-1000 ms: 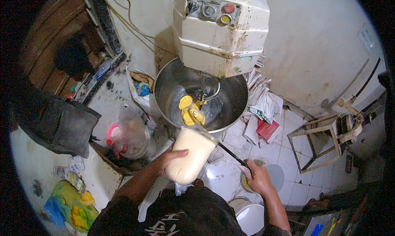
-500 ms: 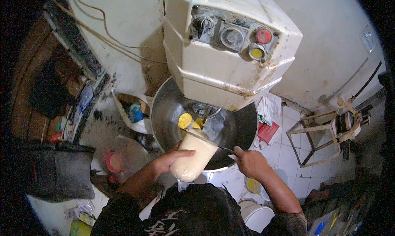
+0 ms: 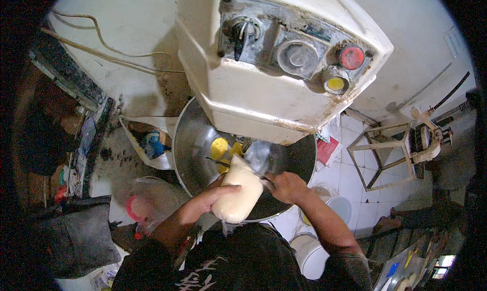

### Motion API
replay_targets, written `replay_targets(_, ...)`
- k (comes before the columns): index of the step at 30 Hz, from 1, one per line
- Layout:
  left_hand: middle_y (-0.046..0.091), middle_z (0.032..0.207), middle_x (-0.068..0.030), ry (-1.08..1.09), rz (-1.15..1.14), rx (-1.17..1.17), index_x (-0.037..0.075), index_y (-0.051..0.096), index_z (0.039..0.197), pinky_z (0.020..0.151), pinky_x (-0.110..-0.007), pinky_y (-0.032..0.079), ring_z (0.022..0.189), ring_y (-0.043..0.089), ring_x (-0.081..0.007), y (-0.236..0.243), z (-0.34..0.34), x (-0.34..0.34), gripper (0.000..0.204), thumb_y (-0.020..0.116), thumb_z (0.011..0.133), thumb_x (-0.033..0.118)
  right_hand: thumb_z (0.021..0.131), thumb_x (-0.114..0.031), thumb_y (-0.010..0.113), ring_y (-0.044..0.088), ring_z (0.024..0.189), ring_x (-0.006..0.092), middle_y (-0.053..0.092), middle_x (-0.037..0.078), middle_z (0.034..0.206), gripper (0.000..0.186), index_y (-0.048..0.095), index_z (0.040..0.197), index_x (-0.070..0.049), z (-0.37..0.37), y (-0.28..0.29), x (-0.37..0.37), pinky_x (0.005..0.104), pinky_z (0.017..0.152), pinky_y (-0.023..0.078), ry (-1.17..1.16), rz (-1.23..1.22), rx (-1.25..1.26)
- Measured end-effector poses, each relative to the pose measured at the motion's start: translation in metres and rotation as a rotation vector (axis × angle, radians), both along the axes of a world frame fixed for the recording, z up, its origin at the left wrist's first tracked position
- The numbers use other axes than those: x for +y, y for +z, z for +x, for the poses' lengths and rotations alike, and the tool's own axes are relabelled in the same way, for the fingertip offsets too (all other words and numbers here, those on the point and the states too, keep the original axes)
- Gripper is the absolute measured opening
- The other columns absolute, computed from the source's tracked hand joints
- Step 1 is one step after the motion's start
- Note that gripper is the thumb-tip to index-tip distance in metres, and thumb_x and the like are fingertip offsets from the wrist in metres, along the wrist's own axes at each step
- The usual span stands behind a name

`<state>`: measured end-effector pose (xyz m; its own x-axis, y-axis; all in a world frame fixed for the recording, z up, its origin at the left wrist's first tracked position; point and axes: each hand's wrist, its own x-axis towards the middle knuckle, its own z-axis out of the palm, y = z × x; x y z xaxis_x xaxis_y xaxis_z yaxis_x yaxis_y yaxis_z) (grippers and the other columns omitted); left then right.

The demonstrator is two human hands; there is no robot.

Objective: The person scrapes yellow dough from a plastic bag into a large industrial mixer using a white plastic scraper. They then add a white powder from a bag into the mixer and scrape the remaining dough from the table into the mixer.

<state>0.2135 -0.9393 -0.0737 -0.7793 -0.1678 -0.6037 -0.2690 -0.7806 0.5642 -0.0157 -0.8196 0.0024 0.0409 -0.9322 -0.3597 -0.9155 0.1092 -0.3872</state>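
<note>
My left hand [image 3: 213,195] is wrapped round the side of a clear plastic bag [image 3: 236,195] packed with a pale cream, soft-looking mass. The bag tilts over the near rim of a big steel mixing bowl [image 3: 297,164], its gathered end toward me. In my right hand [image 3: 288,187] is a knife [image 3: 267,183], close against the bag's right side. The blade's tip shows past the bag's far left side; the bag hides the rest, so how deep it sits I cannot tell. Inside the bowl lie yellow lumps [image 3: 219,148].
A white mixer head [image 3: 253,101] with a knob and red and yellow buttons overhangs the bowl. An open sack [image 3: 162,160] stands left, a black bin [image 3: 81,235] nearer. To the right are a red packet [image 3: 329,151], white buckets [image 3: 312,258] and a metal stand [image 3: 380,159].
My right hand has moved left and slightly up with the knife, closer to the bag. The left hand keeps its hold. The view has shifted, so the mixer head looks larger.
</note>
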Motion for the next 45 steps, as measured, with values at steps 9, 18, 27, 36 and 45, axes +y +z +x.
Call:
replay_targets(9, 0.062, 0.111, -0.0141, 0.254, 0.211, 0.029, 0.001, 0.047, 0.124, 0.085, -0.04, 0.052, 0.097, 0.064, -0.0243, -0.03, -0.001, 0.008, 0.048, 0.06, 0.087, 0.028, 0.09, -0.039, 0.051, 0.063, 0.075, 0.0401, 0.064, 0.022, 0.078, 0.035, 0.058, 0.108, -0.01, -0.06, 0.011, 0.07, 0.0484, 0.069, 0.05, -0.244, 0.256, 0.114)
replay_targets(18, 0.063, 0.111, -0.0115, 0.343, 0.23, 0.154, 0.005, 0.053, 0.12, 0.087, -0.04, 0.052, 0.098, 0.064, -0.0251, -0.045, -0.021, 0.022, 0.04, 0.042, 0.094, 0.033, 0.082, -0.054, 0.058, 0.064, 0.089, 0.0396, 0.064, 0.025, 0.095, 0.063, 0.055, 0.12, -0.004, 0.001, 0.022, 0.022, 0.0426, 0.078, 0.051, -0.368, 0.039, -0.227)
replay_targets(27, 0.065, 0.105, -0.0083, 0.415, 0.217, 0.185, 0.008, 0.057, 0.112, 0.084, -0.04, 0.053, 0.093, 0.065, -0.0221, -0.036, -0.037, 0.01, 0.035, 0.041, 0.095, 0.034, 0.081, -0.057, 0.057, 0.064, 0.094, 0.0334, 0.064, 0.024, 0.105, 0.069, 0.058, 0.115, 0.003, 0.026, -0.05, -0.045, 0.0391, 0.085, 0.048, -0.457, 0.127, -0.632)
replay_targets(36, 0.065, 0.101, -0.0075, 0.322, 0.266, 0.34, 0.006, 0.058, 0.11, 0.086, -0.039, 0.05, 0.092, 0.064, -0.0212, -0.006, -0.03, -0.014, 0.033, 0.046, 0.095, 0.032, 0.081, -0.035, 0.062, 0.065, 0.084, 0.0345, 0.066, 0.025, 0.089, 0.045, 0.063, 0.103, 0.004, 0.027, -0.021, -0.062, 0.0402, 0.079, 0.049, -0.357, -0.032, -0.469)
replay_targets(45, 0.065, 0.102, -0.0104, 0.308, -0.017, 0.24, 0.003, 0.056, 0.113, 0.081, -0.036, 0.053, 0.091, 0.064, -0.0205, -0.021, -0.016, -0.009, 0.026, 0.05, 0.094, 0.019, 0.084, -0.029, 0.059, 0.064, 0.087, 0.0389, 0.065, 0.024, 0.09, 0.037, 0.063, 0.106, 0.0, 0.035, -0.015, -0.036, 0.0421, 0.08, 0.049, -0.242, -0.21, -0.426)
